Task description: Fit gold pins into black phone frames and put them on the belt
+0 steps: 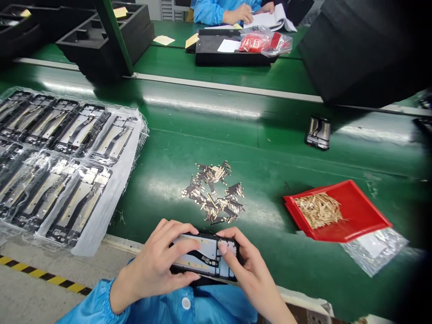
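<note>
My left hand (158, 265) and my right hand (248, 265) grip a black phone frame (205, 258) between them, low in the head view just over the near edge of the green belt (189, 148). The left thumb lies across the frame's top left. My right thumb presses on its right part. A heap of small brass-coloured metal parts (214, 193) lies on the belt just beyond the frame.
A plastic-wrapped tray of several black frames (60, 162) lies at left. A red tray (357, 216) with gold parts and a clear bag (374, 247) sit at right. One frame (318, 132) lies farther off. Across the belt a person in blue writes, beside black foam trays (101, 36).
</note>
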`<state>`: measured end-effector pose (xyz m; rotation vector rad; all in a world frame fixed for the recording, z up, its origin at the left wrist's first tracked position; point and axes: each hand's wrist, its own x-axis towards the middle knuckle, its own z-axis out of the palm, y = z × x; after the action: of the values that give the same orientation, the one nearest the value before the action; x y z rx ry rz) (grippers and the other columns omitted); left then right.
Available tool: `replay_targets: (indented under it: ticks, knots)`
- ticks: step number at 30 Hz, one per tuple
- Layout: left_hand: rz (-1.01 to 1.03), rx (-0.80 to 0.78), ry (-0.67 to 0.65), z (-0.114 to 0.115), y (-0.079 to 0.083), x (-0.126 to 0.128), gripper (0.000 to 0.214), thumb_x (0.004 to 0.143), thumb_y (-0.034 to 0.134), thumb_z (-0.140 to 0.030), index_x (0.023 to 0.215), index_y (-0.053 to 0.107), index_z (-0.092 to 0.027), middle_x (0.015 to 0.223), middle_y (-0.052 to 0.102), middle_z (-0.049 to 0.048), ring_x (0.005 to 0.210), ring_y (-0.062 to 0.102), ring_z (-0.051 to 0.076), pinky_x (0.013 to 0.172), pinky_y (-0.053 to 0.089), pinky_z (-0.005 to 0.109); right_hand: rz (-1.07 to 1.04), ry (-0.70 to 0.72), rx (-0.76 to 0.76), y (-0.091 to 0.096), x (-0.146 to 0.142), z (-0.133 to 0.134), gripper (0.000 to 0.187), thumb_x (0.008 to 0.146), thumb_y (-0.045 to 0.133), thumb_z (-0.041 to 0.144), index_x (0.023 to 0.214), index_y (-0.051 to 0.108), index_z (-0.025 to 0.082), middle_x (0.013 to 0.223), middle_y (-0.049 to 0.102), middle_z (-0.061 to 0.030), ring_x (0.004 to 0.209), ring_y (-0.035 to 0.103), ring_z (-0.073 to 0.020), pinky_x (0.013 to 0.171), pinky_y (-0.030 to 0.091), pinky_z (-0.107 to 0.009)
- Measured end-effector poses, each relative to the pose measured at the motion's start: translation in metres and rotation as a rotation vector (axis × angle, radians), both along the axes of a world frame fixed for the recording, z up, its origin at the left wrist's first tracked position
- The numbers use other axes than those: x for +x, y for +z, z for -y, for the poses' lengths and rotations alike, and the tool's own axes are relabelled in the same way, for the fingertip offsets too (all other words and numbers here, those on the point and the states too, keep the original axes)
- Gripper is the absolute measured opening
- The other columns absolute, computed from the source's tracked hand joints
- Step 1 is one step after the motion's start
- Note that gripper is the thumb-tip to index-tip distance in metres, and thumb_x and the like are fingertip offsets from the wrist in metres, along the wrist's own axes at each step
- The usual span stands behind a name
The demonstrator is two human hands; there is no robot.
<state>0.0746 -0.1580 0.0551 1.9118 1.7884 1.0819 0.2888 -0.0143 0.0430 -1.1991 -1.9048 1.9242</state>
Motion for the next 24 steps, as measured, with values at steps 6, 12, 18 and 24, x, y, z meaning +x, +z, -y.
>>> replay_targets:
  ticks: [6,12,18,24]
  knots:
    - [0.043,-0.048,0.016,-0.003,0.003,0.002,0.059,0.091,0.081,-0.029,0.142,0.053,-0.021,0.136,0.067,0.0156,0.110,0.067,0.028,0.093,0.048,0.042,-0.037,-0.006,-0.089,0.000,-0.001,-0.001,0.048,0.102,0.064,0.068,0.121,0.063,0.024,0.099,0.069,-0.0045,0.089,0.065,-0.0204,0.074,0.056,-0.028]
    - [0.052,-0.099,0.018,-0.004,0.007,0.002,0.082,0.086,0.085,-0.029,0.156,0.042,-0.024,0.140,0.068,0.0146,0.111,0.066,0.029,0.098,0.052,0.045,-0.061,0.028,-0.174,-0.002,0.004,-0.004,0.044,0.103,0.063,0.065,0.123,0.061,0.026,0.104,0.070,-0.0040,0.090,0.066,-0.0210,0.077,0.058,-0.030]
    - [0.054,-0.144,0.025,-0.004,0.006,0.003,0.090,0.083,0.086,-0.028,0.160,0.038,-0.026,0.132,0.073,0.0108,0.104,0.065,0.029,0.096,0.054,0.046,-0.095,-0.009,-0.183,-0.002,-0.003,-0.003,0.043,0.103,0.064,0.066,0.114,0.064,0.024,0.092,0.069,-0.0025,0.080,0.064,-0.0200,0.071,0.055,-0.029]
    - [0.035,-0.174,0.014,-0.006,0.009,0.001,0.099,0.077,0.090,-0.028,0.160,0.037,-0.026,0.129,0.074,0.0090,0.102,0.065,0.029,0.094,0.055,0.047,-0.081,0.147,-0.019,-0.002,0.003,-0.017,0.032,0.110,0.059,0.052,0.126,0.065,0.025,0.104,0.071,-0.0044,0.092,0.067,-0.0199,0.082,0.057,-0.029]
